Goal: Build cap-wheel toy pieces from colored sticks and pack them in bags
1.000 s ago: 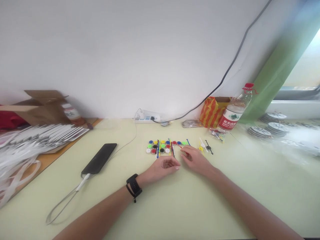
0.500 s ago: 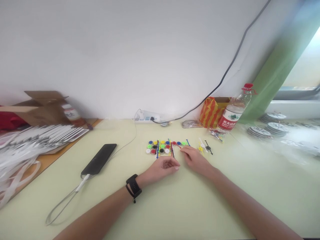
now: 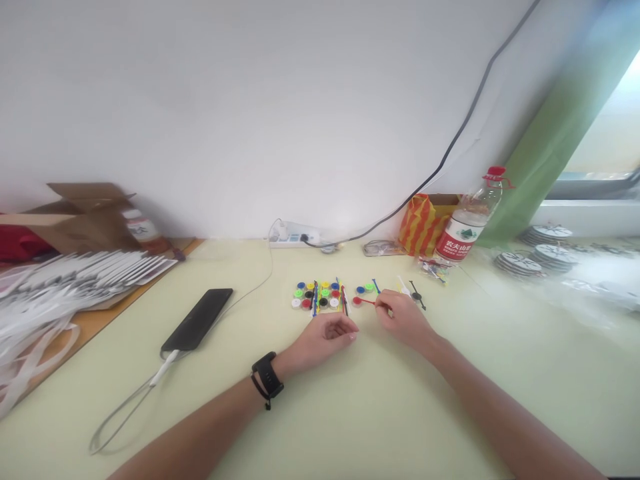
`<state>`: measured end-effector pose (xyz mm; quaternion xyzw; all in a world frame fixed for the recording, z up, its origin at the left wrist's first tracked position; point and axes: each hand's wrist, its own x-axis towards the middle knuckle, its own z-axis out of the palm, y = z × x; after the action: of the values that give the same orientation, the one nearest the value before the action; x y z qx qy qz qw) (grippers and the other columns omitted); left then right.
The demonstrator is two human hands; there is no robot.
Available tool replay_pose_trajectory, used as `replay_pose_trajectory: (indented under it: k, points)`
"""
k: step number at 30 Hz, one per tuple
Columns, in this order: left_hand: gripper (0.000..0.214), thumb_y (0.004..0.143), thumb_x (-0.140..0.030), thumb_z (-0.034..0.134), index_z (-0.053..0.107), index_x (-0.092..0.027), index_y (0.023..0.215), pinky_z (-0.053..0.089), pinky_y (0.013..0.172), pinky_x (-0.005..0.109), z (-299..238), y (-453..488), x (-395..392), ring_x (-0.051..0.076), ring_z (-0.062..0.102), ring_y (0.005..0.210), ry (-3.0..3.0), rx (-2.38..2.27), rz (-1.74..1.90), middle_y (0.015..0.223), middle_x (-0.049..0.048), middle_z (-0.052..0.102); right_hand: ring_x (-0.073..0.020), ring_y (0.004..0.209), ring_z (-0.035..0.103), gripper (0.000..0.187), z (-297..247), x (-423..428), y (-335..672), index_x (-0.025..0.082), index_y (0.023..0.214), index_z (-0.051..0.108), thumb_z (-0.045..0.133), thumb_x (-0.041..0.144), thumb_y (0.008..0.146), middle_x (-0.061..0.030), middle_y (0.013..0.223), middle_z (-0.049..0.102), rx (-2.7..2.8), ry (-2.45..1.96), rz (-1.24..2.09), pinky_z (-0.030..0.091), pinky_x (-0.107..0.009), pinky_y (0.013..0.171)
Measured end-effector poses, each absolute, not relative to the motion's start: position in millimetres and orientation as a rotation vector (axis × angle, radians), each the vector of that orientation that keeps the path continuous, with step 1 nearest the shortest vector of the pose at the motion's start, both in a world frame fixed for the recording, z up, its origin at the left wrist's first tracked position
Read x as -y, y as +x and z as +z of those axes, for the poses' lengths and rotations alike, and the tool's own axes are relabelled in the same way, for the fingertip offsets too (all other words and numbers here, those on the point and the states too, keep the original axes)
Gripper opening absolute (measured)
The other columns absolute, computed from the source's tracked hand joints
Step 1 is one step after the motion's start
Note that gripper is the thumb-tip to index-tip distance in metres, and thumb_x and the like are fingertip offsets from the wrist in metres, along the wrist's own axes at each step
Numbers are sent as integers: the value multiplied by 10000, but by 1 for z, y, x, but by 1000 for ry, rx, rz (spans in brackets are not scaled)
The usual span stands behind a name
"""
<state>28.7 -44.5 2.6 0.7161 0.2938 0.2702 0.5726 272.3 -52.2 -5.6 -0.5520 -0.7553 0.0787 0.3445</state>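
Observation:
My right hand (image 3: 403,319) pinches the end of a thin red stick with a round red head (image 3: 357,301), which points left over the table. My left hand (image 3: 325,340) rests on the table, fingers loosely curled, thumb apart, nothing visible in it. Beyond the left hand sit several coloured round pieces (image 3: 325,293) in rows, with thin coloured sticks among them. A blue round piece (image 3: 360,290) and a green round piece (image 3: 369,287) lie behind the red one. Past the right hand are a white stick piece (image 3: 404,285) and a black one (image 3: 417,296).
A phone (image 3: 197,320) on a charging cable lies at left. Against the wall are a power strip (image 3: 295,237), a striped bag (image 3: 423,223) and a water bottle (image 3: 467,223). White stacked items (image 3: 100,273) and a cardboard box (image 3: 90,213) stand far left; stacked discs (image 3: 517,265) right.
My right hand has moved right, drawing the red piece right and nearer to me, away from the blue and green ones. My left hand has stayed almost still.

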Motion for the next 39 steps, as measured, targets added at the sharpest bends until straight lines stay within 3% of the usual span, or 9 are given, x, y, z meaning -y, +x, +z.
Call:
replay_pose_trajectory:
  k: [6, 12, 15, 19, 24, 28, 36, 39]
  points:
    - [250, 917, -377, 665, 682, -206, 1099, 478, 684, 287, 1, 27, 49, 149, 558, 737, 1966, -846, 764, 925, 46, 645, -131, 522, 289, 277, 3, 59, 277, 215, 551, 293, 458, 83, 731, 37, 517, 352, 2036, -1481, 243, 194, -305, 532]
    - [451, 866, -412, 735, 628, -265, 1279, 481, 908, 373, 7, 24, 54, 235, 587, 1009, 2239, -924, 753, 1125, 70, 614, -110, 529, 201, 258, 17, 71, 268, 215, 562, 249, 399, 114, 747, 50, 563, 200, 2084, -1294, 809, 162, -292, 516]
    - [352, 880, -428, 720, 685, -267, 1192, 470, 972, 381, 9, 24, 54, 249, 580, 1095, 2278, -837, 682, 1169, 78, 599, -106, 522, 211, 236, 20, 74, 263, 214, 549, 289, 384, 135, 750, 49, 551, 227, 2025, -1212, 1005, 173, -281, 506]
    - [160, 910, -395, 690, 728, -251, 968, 474, 967, 368, 10, 23, 54, 236, 586, 1079, 2262, -758, 631, 1078, 64, 626, -109, 519, 276, 217, 25, 74, 265, 209, 539, 371, 392, 157, 748, 37, 536, 332, 1896, -1165, 1111, 216, -270, 505]
    - [194, 901, -380, 702, 652, -203, 962, 525, 773, 323, 7, 26, 51, 189, 633, 845, 2041, -809, 650, 916, 42, 665, -111, 528, 374, 139, 34, 81, 263, 200, 620, 511, 422, 150, 715, 25, 588, 460, 1763, -1001, 1398, 276, -256, 500]
    - [222, 914, -358, 700, 658, -174, 1032, 558, 845, 339, 4, 28, 47, 191, 690, 897, 1811, -689, 718, 1007, 72, 703, -113, 517, 481, 142, 34, 88, 252, 197, 757, 585, 466, 126, 723, 41, 587, 511, 1741, -953, 1520, 367, -251, 527]
    - [308, 831, -353, 800, 700, -160, 1050, 577, 922, 382, 5, 28, 44, 225, 712, 972, 1694, -647, 769, 1042, 98, 731, -95, 530, 434, 55, 19, 84, 246, 216, 880, 549, 559, 165, 864, 61, 642, 470, 1780, -1060, 1397, 301, -222, 495]
    - [304, 829, -363, 802, 703, -165, 1038, 578, 911, 371, 7, 27, 45, 216, 708, 955, 1698, -664, 769, 1037, 94, 733, -112, 639, 480, 60, 19, 83, 246, 211, 868, 546, 599, 202, 895, 24, 770, 542, 1757, -1023, 1257, 375, -244, 582]
